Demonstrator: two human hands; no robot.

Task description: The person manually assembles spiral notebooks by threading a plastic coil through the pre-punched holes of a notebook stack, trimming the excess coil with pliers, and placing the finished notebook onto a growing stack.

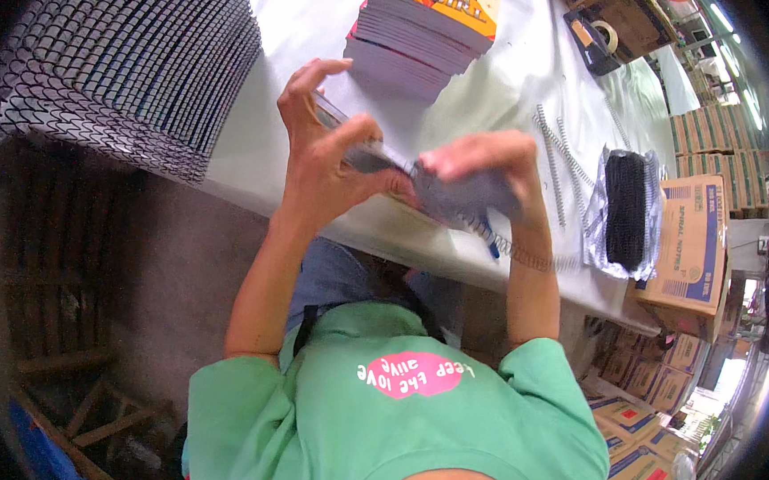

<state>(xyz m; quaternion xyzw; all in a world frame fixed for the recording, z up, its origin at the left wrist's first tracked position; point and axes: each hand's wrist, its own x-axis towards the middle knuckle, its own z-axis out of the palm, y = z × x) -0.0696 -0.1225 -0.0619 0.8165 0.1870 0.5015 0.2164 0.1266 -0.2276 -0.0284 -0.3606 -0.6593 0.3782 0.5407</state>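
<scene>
My left hand is closed around a thin notebook, held on edge above the front of the table, thumb below and fingers on the far side. Close by on the right, my right hand is smeared by motion, its fingers over a dark grey blurred shape that I cannot make out. From under that shape a wire spiral coil trails right, across my right forearm. A blue pen-like stick shows beside the coil.
Spiral-bound notebooks are piled high at the left. A stack of books stands at the back. Right of my hands are loose coils, a plastic-wrapped black coil bundle, a cardboard box and a tape dispenser.
</scene>
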